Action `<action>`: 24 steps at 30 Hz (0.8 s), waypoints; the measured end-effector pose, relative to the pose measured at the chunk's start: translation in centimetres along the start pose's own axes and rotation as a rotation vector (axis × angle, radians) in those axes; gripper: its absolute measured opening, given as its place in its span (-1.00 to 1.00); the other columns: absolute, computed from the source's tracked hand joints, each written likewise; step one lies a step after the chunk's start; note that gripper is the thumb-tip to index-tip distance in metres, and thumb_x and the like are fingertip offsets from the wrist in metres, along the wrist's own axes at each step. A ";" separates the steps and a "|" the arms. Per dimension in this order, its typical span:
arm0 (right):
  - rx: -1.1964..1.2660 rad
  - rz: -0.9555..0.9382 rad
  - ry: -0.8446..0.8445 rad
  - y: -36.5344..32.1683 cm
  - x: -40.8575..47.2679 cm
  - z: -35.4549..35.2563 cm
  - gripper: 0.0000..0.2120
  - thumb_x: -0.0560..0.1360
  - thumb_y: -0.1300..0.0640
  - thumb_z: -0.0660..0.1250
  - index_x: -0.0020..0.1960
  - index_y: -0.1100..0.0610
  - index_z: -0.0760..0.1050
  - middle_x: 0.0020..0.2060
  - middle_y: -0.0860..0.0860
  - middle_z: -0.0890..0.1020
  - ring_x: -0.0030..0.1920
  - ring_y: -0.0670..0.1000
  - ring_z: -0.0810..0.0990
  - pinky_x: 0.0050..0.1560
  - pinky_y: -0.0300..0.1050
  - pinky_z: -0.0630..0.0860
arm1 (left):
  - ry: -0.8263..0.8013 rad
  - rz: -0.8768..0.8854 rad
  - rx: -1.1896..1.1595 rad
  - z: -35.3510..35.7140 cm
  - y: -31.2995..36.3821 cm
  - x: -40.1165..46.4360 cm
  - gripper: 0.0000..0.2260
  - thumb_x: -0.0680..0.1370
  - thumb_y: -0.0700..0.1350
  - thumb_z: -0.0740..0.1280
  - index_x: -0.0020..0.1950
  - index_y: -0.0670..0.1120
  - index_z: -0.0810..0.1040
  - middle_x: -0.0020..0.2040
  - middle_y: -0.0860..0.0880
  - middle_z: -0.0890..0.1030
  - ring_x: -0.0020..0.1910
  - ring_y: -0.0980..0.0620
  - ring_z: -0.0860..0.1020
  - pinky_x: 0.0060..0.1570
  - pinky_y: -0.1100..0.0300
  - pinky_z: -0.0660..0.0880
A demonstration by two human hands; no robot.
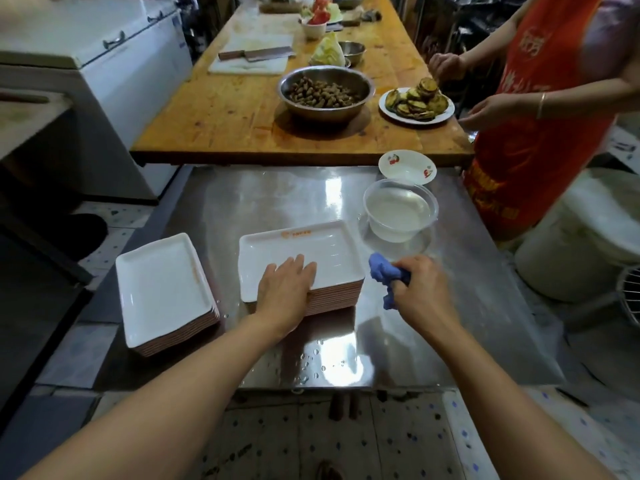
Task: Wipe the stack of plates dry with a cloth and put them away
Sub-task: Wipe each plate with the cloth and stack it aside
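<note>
Steel worktop [263, 202] w/ two stacks: taller plate stack [332, 251] centre, prob. undried; shorter stack [162, 292] at left edge, looks done. Left hand [285, 289] rests flat, fingers straight, on top plate; right hand [420, 289] grips blue cloth [381, 271] just beside. Approx. halfway; putting away remains.

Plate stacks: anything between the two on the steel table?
Nothing: head view shows bare steel table between the left stack and the right stack.

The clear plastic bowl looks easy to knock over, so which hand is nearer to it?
Right. The right hand, gripping the blue cloth, is just in front of the clear bowl. The left hand rests on the plate stack, farther left.
</note>
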State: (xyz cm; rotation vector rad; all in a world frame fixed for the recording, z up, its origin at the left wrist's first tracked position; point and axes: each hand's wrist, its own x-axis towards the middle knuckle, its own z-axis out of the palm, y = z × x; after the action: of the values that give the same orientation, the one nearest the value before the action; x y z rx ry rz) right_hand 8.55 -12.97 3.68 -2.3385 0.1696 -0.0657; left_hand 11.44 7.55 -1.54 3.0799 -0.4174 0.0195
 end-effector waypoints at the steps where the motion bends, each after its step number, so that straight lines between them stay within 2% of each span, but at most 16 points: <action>1: 0.005 0.006 0.004 0.0 -0.1 -0.1 -0.86 0.37 0.43 0.20 -0.29 0.32 0.50 -0.30 0.23 0.59 -0.36 0.06 0.64 -0.25 0.05 0.60 | 0.020 0.011 0.019 -0.2 0.1 -0.1 -0.68 0.50 -0.19 0.24 0.24 0.00 0.38 0.18 0.00 0.46 0.16 -0.04 0.44 -0.01 0.12 0.25; 4: 0.016 0.024 0.005 -0.3 -0.7 -0.4 -0.83 0.39 0.39 0.19 -0.34 0.28 0.47 -0.38 0.18 0.60 -0.46 -0.09 0.63 -0.35 -0.17 0.55 | 0.036 0.007 0.062 -1.2 0.7 -0.7 -0.81 0.49 -0.22 0.22 0.05 0.01 0.45 -0.05 0.03 0.52 -0.06 -0.05 0.54 -0.22 0.15 0.22; 6: 0.070 0.042 0.021 -0.4 -0.9 -0.4 -0.80 0.41 0.37 0.22 -0.36 0.23 0.47 -0.47 0.09 0.58 -0.49 -0.19 0.59 -0.50 -0.36 0.44 | 0.057 0.012 0.070 -1.7 0.8 -1.1 -0.84 0.51 -0.19 0.22 0.03 0.02 0.47 -0.09 0.02 0.55 -0.11 -0.07 0.56 -0.28 0.15 0.25; 7: 0.105 0.056 0.034 -0.4 -0.9 -0.4 -0.80 0.42 0.35 0.24 -0.35 0.20 0.49 -0.50 0.02 0.57 -0.48 -0.19 0.59 -0.48 -0.39 0.44 | 0.075 0.010 0.062 -2.1 0.7 -1.2 -0.82 0.51 -0.19 0.22 0.05 0.03 0.48 -0.09 0.02 0.58 -0.11 -0.08 0.57 -0.29 0.15 0.25; 8: 0.136 0.079 0.044 -0.4 -0.9 -0.5 -0.81 0.44 0.32 0.26 -0.32 0.17 0.53 -0.48 -0.02 0.57 -0.44 -0.15 0.60 -0.40 -0.36 0.51 | 0.091 0.003 0.043 -2.6 0.5 -1.2 -0.78 0.51 -0.20 0.21 0.08 0.04 0.49 -0.07 0.01 0.60 -0.09 -0.10 0.58 -0.30 0.15 0.25; 10: 0.197 0.148 0.051 -0.7 -0.6 -0.7 -0.84 0.44 0.27 0.29 -0.24 0.08 0.57 -0.39 0.01 0.62 -0.30 -0.03 0.63 -0.18 -0.04 0.62 | 0.119 0.006 0.018 -4.0 0.0 -1.0 -0.74 0.50 -0.21 0.20 0.12 0.04 0.48 -0.03 -0.02 0.63 -0.04 -0.17 0.58 -0.29 0.12 0.25; 11: 0.236 0.175 0.053 -1.0 -0.5 -0.8 -0.83 0.42 0.27 0.30 -0.24 0.05 0.58 -0.35 0.04 0.63 -0.23 0.06 0.63 -0.12 0.07 0.61 | 0.141 0.016 0.013 -4.9 -0.3 -0.9 -0.75 0.49 -0.20 0.21 0.13 0.03 0.48 -0.03 -0.05 0.63 -0.03 -0.19 0.58 -0.28 0.10 0.26; 13: 0.317 0.200 0.069 -2.0 -0.7 -1.0 -0.78 0.39 0.28 0.31 -0.30 -0.02 0.57 -0.32 0.07 0.64 -0.18 0.14 0.63 -0.11 0.16 0.61 | 0.218 0.011 -0.060 -6.7 -0.9 -0.9 -0.80 0.50 -0.16 0.25 0.10 0.00 0.49 -0.04 -0.09 0.64 -0.05 -0.21 0.58 -0.27 0.09 0.29; 16: 0.435 0.187 0.089 -4.3 -0.8 -1.5 -0.78 0.40 0.29 0.29 -0.29 0.01 0.58 -0.28 0.16 0.65 -0.21 0.19 0.63 -0.21 0.19 0.60 | 0.311 -0.099 -0.342 -9.6 -2.1 -1.8 -0.84 0.50 -0.08 0.31 0.05 -0.04 0.54 -0.12 -0.13 0.64 -0.13 -0.22 0.57 -0.27 0.09 0.36; 18: 0.509 0.150 0.120 -6.4 -0.9 -1.6 -0.83 0.44 0.28 0.25 -0.24 0.12 0.58 -0.19 0.25 0.64 -0.16 0.23 0.61 -0.12 0.23 0.56 | 0.322 -0.191 -0.610 -11.5 -3.0 -2.8 -0.82 0.47 -0.07 0.33 0.05 -0.06 0.58 -0.12 -0.10 0.65 -0.12 -0.14 0.58 -0.16 0.07 0.48; 20: 0.558 0.077 0.139 -8.9 -1.0 -1.6 -0.80 0.50 0.27 0.21 -0.22 0.15 0.56 -0.12 0.27 0.62 -0.06 0.25 0.60 0.02 0.26 0.53 | 0.319 -0.260 -0.850 -13.1 -3.9 -4.0 -0.84 0.49 -0.15 0.36 0.06 -0.06 0.59 -0.11 -0.05 0.66 -0.10 -0.05 0.60 -0.06 0.10 0.52; 22: 0.570 -0.051 0.130 -11.6 -1.3 -1.4 -0.73 0.53 0.30 0.17 -0.21 0.05 0.56 -0.04 0.24 0.61 -0.01 0.17 0.60 0.08 0.19 0.54 | 0.299 -0.317 -1.043 -14.2 -4.7 -5.4 -0.82 0.52 -0.21 0.35 0.11 -0.06 0.59 -0.09 0.00 0.65 -0.09 0.04 0.61 -0.05 0.16 0.53; 24: 0.502 -0.198 0.113 -14.1 -1.7 -0.9 -0.75 0.54 0.31 0.18 0.04 0.10 0.60 0.16 0.16 0.57 0.13 -0.01 0.53 0.21 0.08 0.49 | 0.263 -0.346 -1.234 -15.0 -5.4 -6.7 -0.78 0.55 -0.21 0.32 0.18 -0.06 0.55 -0.04 -0.01 0.65 -0.07 0.08 0.62 -0.06 0.21 0.55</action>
State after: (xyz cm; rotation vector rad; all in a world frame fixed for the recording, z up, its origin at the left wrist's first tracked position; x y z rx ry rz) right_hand 8.23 -3.63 14.37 -1.8435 -0.0244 -0.3034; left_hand 6.26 15.07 13.15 1.8496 0.1186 0.1074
